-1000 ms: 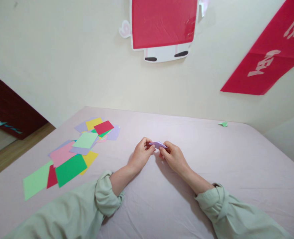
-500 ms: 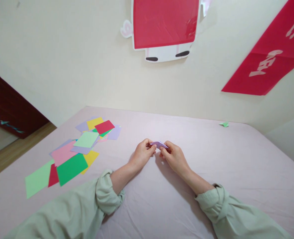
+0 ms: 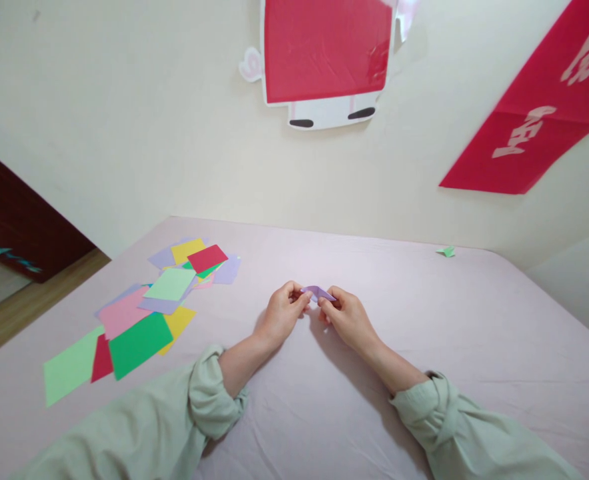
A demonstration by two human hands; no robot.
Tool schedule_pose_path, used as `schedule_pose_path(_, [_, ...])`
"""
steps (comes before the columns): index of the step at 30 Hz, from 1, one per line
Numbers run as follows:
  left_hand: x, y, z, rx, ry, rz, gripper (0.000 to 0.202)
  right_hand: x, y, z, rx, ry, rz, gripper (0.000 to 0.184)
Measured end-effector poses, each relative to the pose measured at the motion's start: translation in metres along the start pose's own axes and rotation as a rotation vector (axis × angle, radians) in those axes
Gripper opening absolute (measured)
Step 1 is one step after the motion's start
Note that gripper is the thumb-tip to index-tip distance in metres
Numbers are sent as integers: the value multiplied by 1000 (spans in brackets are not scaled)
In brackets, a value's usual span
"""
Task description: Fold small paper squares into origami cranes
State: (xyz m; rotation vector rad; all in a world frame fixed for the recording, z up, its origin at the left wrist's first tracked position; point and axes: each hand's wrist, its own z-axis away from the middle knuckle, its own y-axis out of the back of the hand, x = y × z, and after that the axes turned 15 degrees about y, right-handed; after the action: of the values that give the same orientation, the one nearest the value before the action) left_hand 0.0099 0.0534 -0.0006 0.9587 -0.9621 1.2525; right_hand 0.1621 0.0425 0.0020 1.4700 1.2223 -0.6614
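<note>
A small folded piece of purple paper (image 3: 318,292) is pinched between both my hands, just above the pale pink sheet (image 3: 474,333). My left hand (image 3: 282,313) grips its left end with thumb and fingers closed. My right hand (image 3: 347,315) pinches its right end the same way. Both forearms rest on the sheet, with light green sleeves rolled up near the elbows.
Several loose coloured paper squares (image 3: 144,307) lie scattered to the left of my hands. A small folded green paper (image 3: 446,251) sits at the far right by the wall. Red posters (image 3: 324,50) hang on the cream wall behind.
Both hands stay pinched on the purple paper in nearly the same spot; only the camera has shifted slightly.
</note>
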Motion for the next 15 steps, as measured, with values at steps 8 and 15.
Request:
schedule_pose_path(8, [2, 5, 0, -71, -15, -18, 23, 2, 3, 0, 2, -24, 1, 18])
schedule_pose_path(15, [5, 7, 0, -86, -14, -33, 24, -1, 2, -1, -4, -25, 0, 18])
